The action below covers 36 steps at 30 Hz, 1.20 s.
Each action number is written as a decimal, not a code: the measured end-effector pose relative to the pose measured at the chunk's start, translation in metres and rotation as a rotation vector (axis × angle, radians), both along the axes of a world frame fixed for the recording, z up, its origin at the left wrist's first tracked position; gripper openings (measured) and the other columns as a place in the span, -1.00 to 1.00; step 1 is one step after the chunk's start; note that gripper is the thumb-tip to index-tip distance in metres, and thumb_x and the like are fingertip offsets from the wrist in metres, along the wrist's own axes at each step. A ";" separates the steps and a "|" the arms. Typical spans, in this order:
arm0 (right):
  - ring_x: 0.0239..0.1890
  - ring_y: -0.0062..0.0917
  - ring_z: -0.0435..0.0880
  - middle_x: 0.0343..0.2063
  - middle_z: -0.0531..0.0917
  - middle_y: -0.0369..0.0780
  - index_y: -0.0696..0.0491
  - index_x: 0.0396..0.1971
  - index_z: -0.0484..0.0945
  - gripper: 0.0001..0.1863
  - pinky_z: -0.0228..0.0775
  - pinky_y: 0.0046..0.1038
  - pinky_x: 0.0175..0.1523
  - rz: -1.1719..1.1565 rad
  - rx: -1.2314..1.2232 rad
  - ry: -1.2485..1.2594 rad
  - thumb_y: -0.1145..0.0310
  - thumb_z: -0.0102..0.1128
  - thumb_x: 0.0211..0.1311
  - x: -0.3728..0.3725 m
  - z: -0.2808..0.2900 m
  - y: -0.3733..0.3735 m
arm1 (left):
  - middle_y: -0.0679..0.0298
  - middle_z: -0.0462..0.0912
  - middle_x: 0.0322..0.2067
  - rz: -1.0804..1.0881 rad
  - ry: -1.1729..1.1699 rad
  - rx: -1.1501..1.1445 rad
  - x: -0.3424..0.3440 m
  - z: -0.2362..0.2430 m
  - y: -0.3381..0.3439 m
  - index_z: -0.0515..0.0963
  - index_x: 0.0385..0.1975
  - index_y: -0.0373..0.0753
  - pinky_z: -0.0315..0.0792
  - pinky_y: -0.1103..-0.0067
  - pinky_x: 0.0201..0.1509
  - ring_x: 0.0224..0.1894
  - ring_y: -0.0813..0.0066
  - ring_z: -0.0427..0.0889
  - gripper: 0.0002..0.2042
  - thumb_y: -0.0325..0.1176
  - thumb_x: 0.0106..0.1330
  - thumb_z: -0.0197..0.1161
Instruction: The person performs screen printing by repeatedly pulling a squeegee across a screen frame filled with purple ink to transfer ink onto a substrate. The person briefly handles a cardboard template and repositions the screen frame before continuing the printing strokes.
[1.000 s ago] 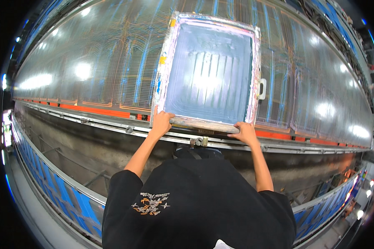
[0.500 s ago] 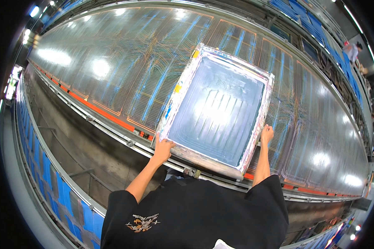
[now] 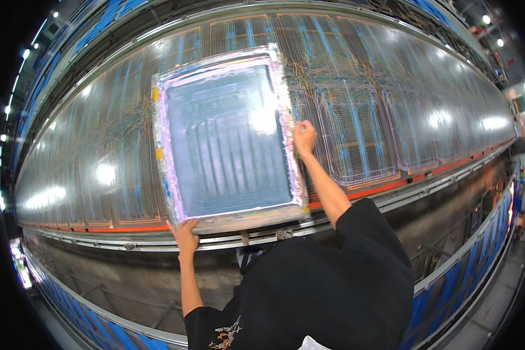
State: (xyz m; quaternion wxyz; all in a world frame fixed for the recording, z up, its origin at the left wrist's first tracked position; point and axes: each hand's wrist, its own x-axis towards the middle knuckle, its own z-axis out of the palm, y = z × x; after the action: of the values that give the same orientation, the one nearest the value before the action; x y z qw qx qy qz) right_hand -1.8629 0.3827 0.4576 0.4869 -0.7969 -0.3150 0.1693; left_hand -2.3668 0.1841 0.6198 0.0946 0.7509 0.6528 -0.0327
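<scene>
A large rectangular silk-screen printing frame (image 3: 248, 218) is over the long printing table (image 3: 361, 105). Its rim is smeared with white, pinkish, yellow and blue paint. Inside the rim, the grey-blue screen mesh (image 3: 227, 140) shows vertical stripes and a bright glare. My left hand (image 3: 185, 236) grips the near left corner of the frame, thumb and fingers at the rim. On the right side, about halfway along, my right hand (image 3: 304, 137) holds the frame's edge with curled fingers. Whether the frame rests flat on the table or is slightly raised, I cannot tell.
Printed blue, orange and thin curving lines cover the table. A red strip (image 3: 356, 193) and a metal rail (image 3: 128, 247) run along its near edge. Beyond the walkway (image 3: 128, 280) at my side stands a rack with blue panels (image 3: 449, 303). Lamps glare off the tabletop.
The view has turned, so the frame now appears farther left and more upright in the picture. Both hands keep their hold on it. Whether it slid along the table is unclear.
</scene>
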 end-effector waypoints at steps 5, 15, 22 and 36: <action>-0.26 0.17 0.69 -0.40 0.72 0.13 0.11 -0.36 0.64 -0.69 0.48 0.05 -0.15 0.032 0.043 0.074 0.13 0.18 0.30 -0.090 0.007 0.009 | 0.26 0.78 0.01 0.006 0.009 -0.017 -0.093 0.011 0.010 0.76 -0.02 -0.15 -0.39 -0.11 0.67 0.21 0.20 0.60 -0.46 -0.67 -0.08 0.19; -0.13 0.15 0.71 -0.27 0.74 0.10 0.05 -0.09 0.56 -0.66 0.47 0.14 -0.01 0.211 -0.327 -0.092 0.07 0.07 0.46 -0.157 0.007 0.025 | 0.23 0.79 -0.06 -0.172 -0.073 -0.019 -0.181 0.025 0.034 0.75 -0.06 -0.17 -0.33 -0.16 0.65 0.08 0.21 0.67 -0.53 -0.61 -0.06 0.28; 0.30 -0.06 0.53 0.28 0.52 0.10 0.00 0.37 0.42 -0.09 0.43 0.09 0.24 0.758 -0.287 -0.347 -0.36 0.27 0.21 -0.202 0.105 -0.039 | 0.02 0.79 -0.29 -0.297 -0.048 -0.190 -0.200 0.023 0.080 0.80 -0.13 -0.16 -0.15 -0.04 0.62 -0.13 -0.01 0.74 -0.66 -0.48 0.05 0.32; 0.13 -0.22 0.66 0.01 0.74 -0.15 0.03 0.00 0.68 -0.50 0.40 -0.11 0.30 0.955 -0.224 -0.563 0.65 0.22 -0.05 -0.288 0.105 -0.220 | 0.13 0.71 0.12 -0.247 -0.101 -0.124 -0.208 0.019 0.046 0.64 0.14 -0.20 -0.15 -0.03 0.64 0.25 0.11 0.61 -0.40 -0.58 -0.06 0.29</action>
State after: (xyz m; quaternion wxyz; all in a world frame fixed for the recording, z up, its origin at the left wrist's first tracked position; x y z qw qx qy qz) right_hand -2.1513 0.1630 0.5624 0.1661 -0.6272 -0.7383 0.1842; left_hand -2.5744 0.2301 0.6392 0.1686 0.8190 0.5464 -0.0465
